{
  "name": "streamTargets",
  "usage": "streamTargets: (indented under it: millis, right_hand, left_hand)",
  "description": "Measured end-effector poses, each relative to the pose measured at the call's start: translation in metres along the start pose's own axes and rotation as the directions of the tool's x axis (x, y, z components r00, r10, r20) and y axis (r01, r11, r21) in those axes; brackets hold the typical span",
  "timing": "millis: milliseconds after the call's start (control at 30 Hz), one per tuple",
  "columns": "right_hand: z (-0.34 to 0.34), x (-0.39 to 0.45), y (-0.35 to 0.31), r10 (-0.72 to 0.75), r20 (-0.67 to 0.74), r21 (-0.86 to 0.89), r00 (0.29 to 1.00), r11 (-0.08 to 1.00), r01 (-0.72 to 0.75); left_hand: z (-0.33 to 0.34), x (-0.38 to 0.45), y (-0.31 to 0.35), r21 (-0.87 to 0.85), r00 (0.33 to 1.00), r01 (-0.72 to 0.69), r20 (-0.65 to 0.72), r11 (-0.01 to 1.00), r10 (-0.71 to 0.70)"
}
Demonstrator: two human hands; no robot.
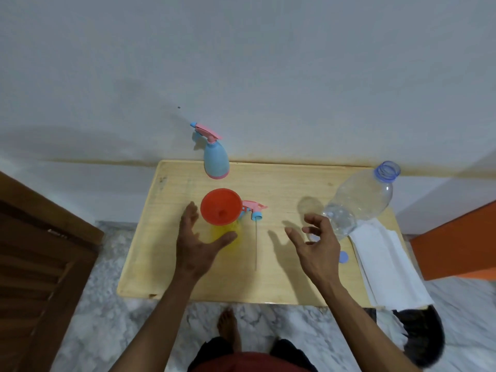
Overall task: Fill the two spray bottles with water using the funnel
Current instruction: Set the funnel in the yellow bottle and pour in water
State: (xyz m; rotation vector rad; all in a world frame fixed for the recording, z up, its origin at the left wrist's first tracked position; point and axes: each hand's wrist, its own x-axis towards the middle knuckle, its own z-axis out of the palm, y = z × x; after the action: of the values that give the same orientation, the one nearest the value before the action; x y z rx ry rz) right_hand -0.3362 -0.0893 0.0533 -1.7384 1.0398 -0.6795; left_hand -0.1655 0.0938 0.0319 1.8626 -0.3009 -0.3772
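While funnel (220,206) tops yellow bottle (224,233), left fingers (189,214) flank it.

A single head-worn camera is looking forward and steeply down from above the person's own body, facing a pale wall (268,63). Its wide angle is bending the edges of the picture. The wooden surface (281,277) is sitting near, filling the middle, with both forearms reaching in from the bottom edge. The marble floor (107,331) and a bare foot (228,327) are showing directly beneath the lens.
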Motion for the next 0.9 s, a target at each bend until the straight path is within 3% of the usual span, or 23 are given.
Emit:
streamTargets:
  millis: [233,333,567,900]
  right_hand:
    - [-0.042,-0.014,0.033,0.249,-0.210,0.082,0.946,0.968,-0.236]
    - [-0.054,0.001,0.033,0.173,-0.289,0.106,0.941,0.983,-0.148]
    - [-0.054,0.044,0.012,-0.080,-0.241,0.165,0.967,0.979,0.123]
    - [-0.055,0.071,0.017,-0.187,-0.192,0.104,0.963,0.972,0.209]
  left_hand:
    - [0.010,-0.014,0.045,0.005,0.990,-0.069,-0.120,0.998,0.069]
    - [0.014,-0.017,0.049,0.010,0.989,-0.051,-0.140,0.999,0.052]
    - [0.022,-0.026,0.052,0.033,0.988,-0.043,-0.149,0.999,0.048]
    - [0.027,-0.025,0.050,0.028,0.981,-0.035,-0.189,0.999,0.039]
